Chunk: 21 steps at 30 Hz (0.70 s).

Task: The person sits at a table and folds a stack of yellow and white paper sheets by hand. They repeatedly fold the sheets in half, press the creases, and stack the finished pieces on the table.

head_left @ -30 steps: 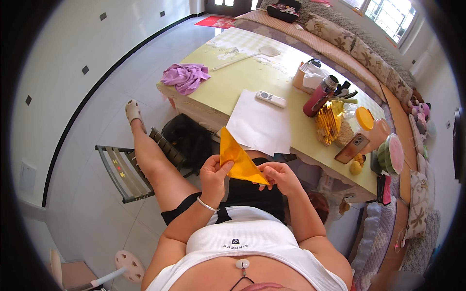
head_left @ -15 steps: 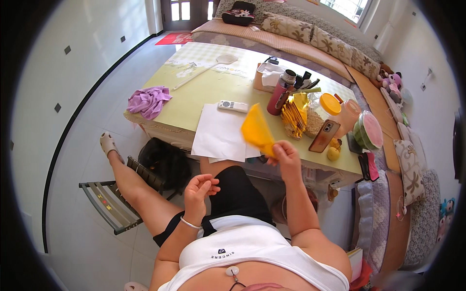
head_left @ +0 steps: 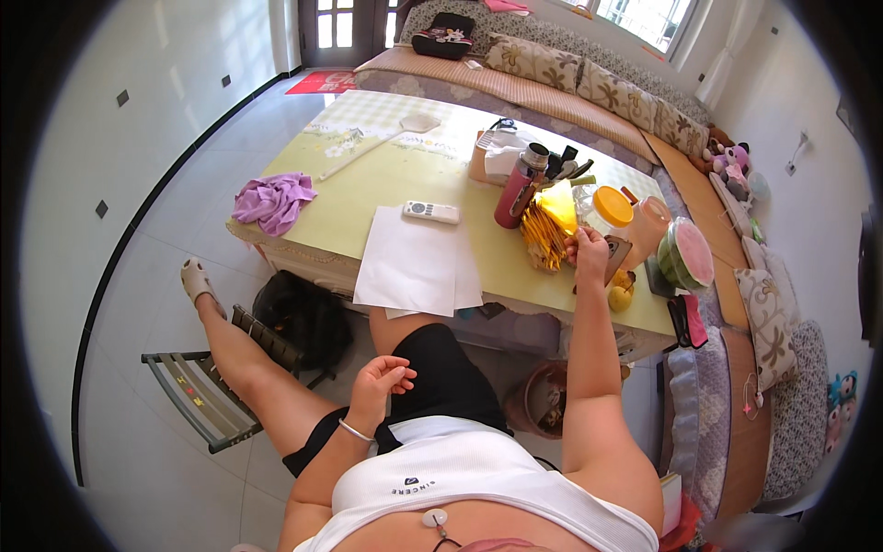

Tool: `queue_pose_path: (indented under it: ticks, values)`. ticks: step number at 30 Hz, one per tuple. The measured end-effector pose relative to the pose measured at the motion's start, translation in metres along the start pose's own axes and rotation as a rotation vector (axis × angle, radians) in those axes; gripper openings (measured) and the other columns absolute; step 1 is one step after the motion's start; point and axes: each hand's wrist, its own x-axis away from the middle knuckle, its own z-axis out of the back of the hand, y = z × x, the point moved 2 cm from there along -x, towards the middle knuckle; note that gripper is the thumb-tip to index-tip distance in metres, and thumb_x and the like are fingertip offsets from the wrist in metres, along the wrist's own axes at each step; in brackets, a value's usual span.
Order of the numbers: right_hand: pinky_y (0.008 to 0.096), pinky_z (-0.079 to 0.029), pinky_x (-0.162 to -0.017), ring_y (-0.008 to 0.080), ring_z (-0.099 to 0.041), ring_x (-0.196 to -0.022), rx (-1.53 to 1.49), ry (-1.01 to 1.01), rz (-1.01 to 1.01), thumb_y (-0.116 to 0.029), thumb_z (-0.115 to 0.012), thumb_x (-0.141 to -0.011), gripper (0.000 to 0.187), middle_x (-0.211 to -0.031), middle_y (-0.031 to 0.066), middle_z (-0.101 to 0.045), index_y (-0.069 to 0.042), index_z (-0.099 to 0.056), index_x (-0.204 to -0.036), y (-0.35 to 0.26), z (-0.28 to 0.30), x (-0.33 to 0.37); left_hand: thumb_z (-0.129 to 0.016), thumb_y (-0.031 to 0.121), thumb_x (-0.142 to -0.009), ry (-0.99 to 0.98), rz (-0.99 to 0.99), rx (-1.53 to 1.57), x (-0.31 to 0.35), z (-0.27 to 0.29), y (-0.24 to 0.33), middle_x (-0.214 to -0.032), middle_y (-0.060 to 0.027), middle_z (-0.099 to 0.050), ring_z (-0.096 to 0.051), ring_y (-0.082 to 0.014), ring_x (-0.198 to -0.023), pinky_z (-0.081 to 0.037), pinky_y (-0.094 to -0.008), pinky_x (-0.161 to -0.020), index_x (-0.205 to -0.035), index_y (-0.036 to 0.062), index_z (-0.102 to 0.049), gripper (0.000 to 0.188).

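Fingers (head_left: 577,236) of the right hand (head_left: 590,256) pinch together on the lower corner of a bright golden, folded foil piece (head_left: 559,202), which lies against the top of a fanned stack of golden foil pieces (head_left: 541,235) on a pale yellow-green patterned bench (head_left: 338,204). The right forearm (head_left: 593,331) reaches almost straight out, crossing the bench's front edge, palm turned inward. The left hand (head_left: 379,379) hangs over black shorts (head_left: 451,377), released, its fingers half-curled and the thumb near the index finger, the elbow bent and a silver-coloured bracelet (head_left: 357,430) at the wrist. Room around the right hand is tight: a copper-brown smartphone (head_left: 619,259) stands just beside it, partly hidden, a round yellow fruit (head_left: 621,297) sits near the wrist, a clear jar with an orange-yellow lid (head_left: 613,206) rises behind, and a dark pink cylindrical bottle (head_left: 511,200) stands next to the stack's left side. Farther left, a stretch of bench top separates the stack from overlapping white paper sheets (head_left: 409,262), whose near corners overhang the front edge.
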Motion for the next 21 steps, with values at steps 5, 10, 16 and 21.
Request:
queue_pose_path:
  ticks: [5,10,16,21]
  values:
    - [0.0248,-0.044,-0.043,0.0118,-0.059,-0.048,0.194,0.072,0.134,-0.01,-0.058,-0.099,0.012,-0.074,0.0102,-0.069,0.001,-0.058,-0.102,0.01,-0.007,-0.007,-0.061,0.011,-0.098,-0.008,0.068,-0.03,-0.004,0.006,-0.012,-0.097,-0.0114,-0.074,-0.069,-0.0136,-0.077,-0.055,-0.0237,-0.07,-0.11,0.0012,-0.066,0.016]
    - [0.0299,-0.049,-0.049,0.0166,-0.064,-0.055,0.363,0.084,0.133,-0.011,-0.06,-0.097,0.013,-0.078,0.0115,-0.07,0.001,-0.06,-0.102,0.007,-0.01,-0.013,-0.061,0.012,-0.098,-0.04,0.074,-0.043,-0.007,0.005,-0.017,-0.097,-0.0111,-0.074,-0.069,-0.0137,-0.077,-0.054,-0.024,-0.07,-0.11,0.0015,-0.065,0.017]
    - [0.0444,-0.054,-0.084,0.0346,-0.067,-0.099,1.239,0.242,0.588,-0.023,-0.067,-0.093,0.03,-0.106,0.0162,-0.069,-0.009,-0.066,-0.119,-0.04,-0.03,0.032,-0.063,0.014,-0.097,-0.022,0.101,-0.055,-0.008,0.011,-0.026,-0.096,-0.0107,-0.073,-0.069,-0.0142,-0.078,-0.054,-0.0246,-0.07,-0.11,0.0025,-0.066,0.017]
    - [0.0231,-0.048,-0.063,0.0094,-0.06,-0.068,0.408,-0.332,0.43,-0.014,-0.067,-0.096,0.023,-0.087,0.0031,-0.067,-0.001,-0.07,-0.115,-0.109,-0.063,0.096,-0.065,0.019,-0.096,-0.015,0.132,-0.067,-0.017,0.021,-0.041,-0.088,-0.009,-0.073,-0.068,-0.0134,-0.07,-0.054,-0.0237,-0.064,-0.103,0.0031,-0.069,0.018]
